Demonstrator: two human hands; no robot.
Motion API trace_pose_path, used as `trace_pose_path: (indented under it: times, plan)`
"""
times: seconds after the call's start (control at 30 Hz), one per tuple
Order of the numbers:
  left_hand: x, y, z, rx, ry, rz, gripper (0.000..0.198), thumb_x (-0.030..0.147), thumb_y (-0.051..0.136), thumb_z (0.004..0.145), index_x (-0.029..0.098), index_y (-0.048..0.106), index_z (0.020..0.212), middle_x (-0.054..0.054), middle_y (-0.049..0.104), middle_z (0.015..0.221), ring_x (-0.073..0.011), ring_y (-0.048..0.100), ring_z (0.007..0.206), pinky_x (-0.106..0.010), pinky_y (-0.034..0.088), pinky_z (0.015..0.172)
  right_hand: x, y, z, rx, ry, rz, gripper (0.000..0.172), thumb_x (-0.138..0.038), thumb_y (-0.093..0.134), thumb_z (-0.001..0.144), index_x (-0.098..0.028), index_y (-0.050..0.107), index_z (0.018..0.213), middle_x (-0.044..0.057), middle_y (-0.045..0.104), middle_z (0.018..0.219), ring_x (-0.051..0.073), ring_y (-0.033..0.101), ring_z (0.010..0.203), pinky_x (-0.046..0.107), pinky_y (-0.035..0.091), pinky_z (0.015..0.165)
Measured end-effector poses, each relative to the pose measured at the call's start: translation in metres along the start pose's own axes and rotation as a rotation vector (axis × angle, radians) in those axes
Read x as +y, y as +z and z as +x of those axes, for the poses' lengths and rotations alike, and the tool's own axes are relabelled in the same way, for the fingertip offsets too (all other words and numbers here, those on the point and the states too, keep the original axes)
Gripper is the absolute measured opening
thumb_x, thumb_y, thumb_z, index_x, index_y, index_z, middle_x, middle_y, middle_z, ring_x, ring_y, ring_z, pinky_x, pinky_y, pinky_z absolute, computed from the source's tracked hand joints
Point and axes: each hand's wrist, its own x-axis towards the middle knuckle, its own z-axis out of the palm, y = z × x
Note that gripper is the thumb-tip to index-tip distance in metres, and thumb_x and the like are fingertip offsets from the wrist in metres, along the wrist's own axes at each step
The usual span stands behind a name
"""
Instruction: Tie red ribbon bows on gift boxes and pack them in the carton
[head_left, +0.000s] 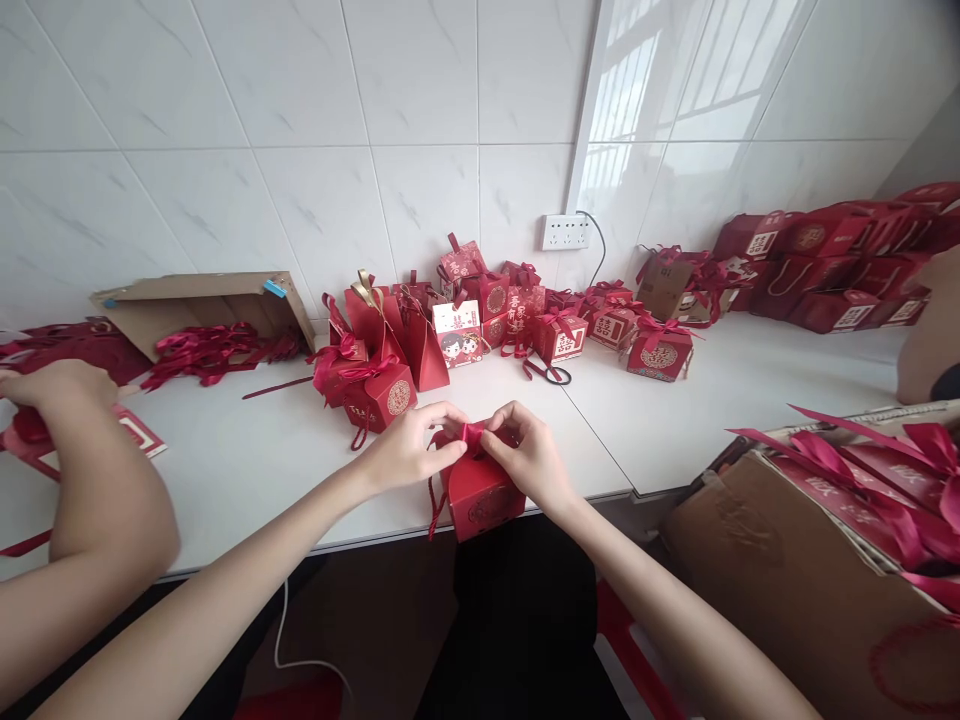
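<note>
A small red gift box (481, 495) stands at the near edge of the white table (247, 460), with a dark red ribbon (471, 434) on its top. My left hand (411, 444) pinches the ribbon from the left, fingers closed. My right hand (528, 452) pinches it from the right, fingers closed too. Both hands rest over the box top and hide part of the ribbon. A loose ribbon end hangs down the box's left side.
Another person's arm and hand (64, 400) work on a red card at far left. Several finished red boxes (517, 315) crowd the back by the wall. A tipped cardboard box (202, 305) spills ribbons. A carton (817, 560) of red boxes sits at right.
</note>
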Motion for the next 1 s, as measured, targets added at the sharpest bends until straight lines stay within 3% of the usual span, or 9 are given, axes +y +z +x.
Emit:
trace_pose_path:
  times: [0.1,0.27,0.47,0.73,0.83,1.0]
  plan:
    - [0.0,0.01,-0.004,0.066,-0.044,-0.128,0.027,0.039,0.063,0.073,0.018,0.06,0.09,-0.004,0.066,0.094,-0.0206,0.062,0.092,-0.032,0.05,0.083,-0.002,0.0,-0.001,0.021,-0.001,-0.073,0.014,-0.03,0.059,0.075,-0.021,0.049,0.071,0.0,0.063,0.072,0.016,0.061,0.069,0.028,0.046,0.066]
    - [-0.005,0.03,-0.007,0.193,-0.128,-0.338,0.027,0.044,0.057,0.08,0.017,0.056,0.083,-0.005,0.066,0.085,-0.0189,0.063,0.083,-0.031,0.051,0.077,-0.003,-0.002,-0.002,0.006,-0.026,-0.091,0.015,-0.032,0.058,0.079,-0.021,0.049,0.073,0.001,0.062,0.073,0.016,0.061,0.068,0.029,0.047,0.065]
    - [-0.011,0.037,-0.007,0.197,-0.11,-0.452,0.031,0.048,0.054,0.082,0.017,0.057,0.083,-0.004,0.066,0.082,-0.0182,0.063,0.082,-0.031,0.05,0.078,-0.003,-0.003,-0.001,-0.035,-0.029,-0.037,0.017,-0.033,0.057,0.082,-0.022,0.048,0.074,0.0,0.064,0.07,0.016,0.064,0.069,0.03,0.049,0.067]
    - [-0.012,0.037,-0.005,0.299,0.01,-0.247,0.024,0.041,0.052,0.085,0.018,0.055,0.08,-0.002,0.056,0.083,-0.0156,0.055,0.082,-0.027,0.045,0.076,-0.002,-0.003,-0.001,-0.015,-0.063,-0.065,0.015,-0.031,0.056,0.081,-0.022,0.048,0.073,-0.001,0.06,0.07,0.015,0.062,0.066,0.028,0.047,0.065]
    - [-0.009,0.037,-0.006,0.274,-0.006,-0.274,0.022,0.041,0.05,0.087,0.019,0.054,0.084,-0.003,0.057,0.088,-0.0153,0.055,0.083,-0.026,0.045,0.074,-0.001,-0.003,-0.001,-0.002,-0.078,-0.065,0.016,-0.032,0.057,0.082,-0.021,0.048,0.074,0.0,0.06,0.071,0.015,0.061,0.067,0.028,0.047,0.066]
    - [-0.006,0.038,-0.006,0.292,-0.061,-0.281,0.024,0.042,0.048,0.087,0.019,0.05,0.08,0.002,0.052,0.072,-0.0127,0.051,0.068,-0.023,0.042,0.063,0.001,-0.002,-0.004,0.03,-0.112,-0.111,0.016,-0.033,0.056,0.083,-0.022,0.048,0.075,0.001,0.06,0.074,0.015,0.06,0.069,0.029,0.047,0.067]
